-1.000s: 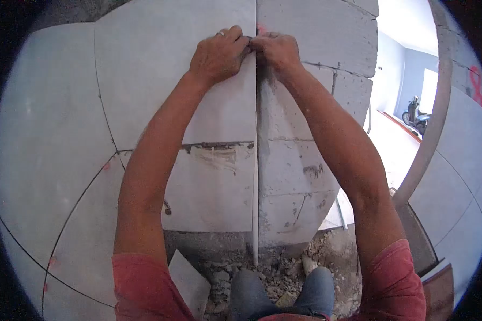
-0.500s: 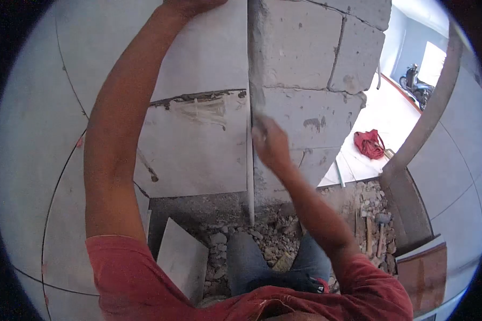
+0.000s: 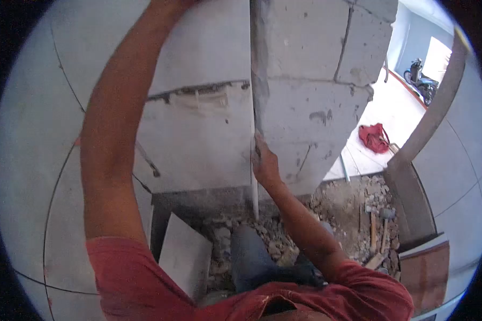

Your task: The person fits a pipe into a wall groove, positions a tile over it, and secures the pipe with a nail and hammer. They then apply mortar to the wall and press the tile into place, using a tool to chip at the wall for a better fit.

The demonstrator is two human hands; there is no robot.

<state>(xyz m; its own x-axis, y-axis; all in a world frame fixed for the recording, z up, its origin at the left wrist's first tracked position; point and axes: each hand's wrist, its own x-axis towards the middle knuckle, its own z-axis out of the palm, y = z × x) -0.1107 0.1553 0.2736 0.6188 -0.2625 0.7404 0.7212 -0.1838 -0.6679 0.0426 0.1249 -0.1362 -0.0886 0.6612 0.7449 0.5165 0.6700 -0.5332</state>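
Note:
My left arm reaches up across the large grey wall tiles, and my left hand (image 3: 183,2) is mostly cut off at the top edge, so its fingers are hidden. My right hand (image 3: 265,162) is closed at the right edge of the lower tile (image 3: 198,144), beside the thin pale upright strip (image 3: 254,200). What it grips is too small and blurred to name. Right of the strip stands the wall of grey blocks (image 3: 305,112). Dark mortar marks run along the joint under the upper tile (image 3: 209,48).
A loose tile (image 3: 185,257) leans at lower left. Rubble (image 3: 273,246) covers the ground around my legs. A mallet (image 3: 386,214) and another wooden handle lie at right. Beyond the opening are a red bag (image 3: 374,138) and a motorcycle (image 3: 420,80).
My right hand has moved down along the tile edge. My legs have shifted, and the view has tilted slightly. My left arm stays raised.

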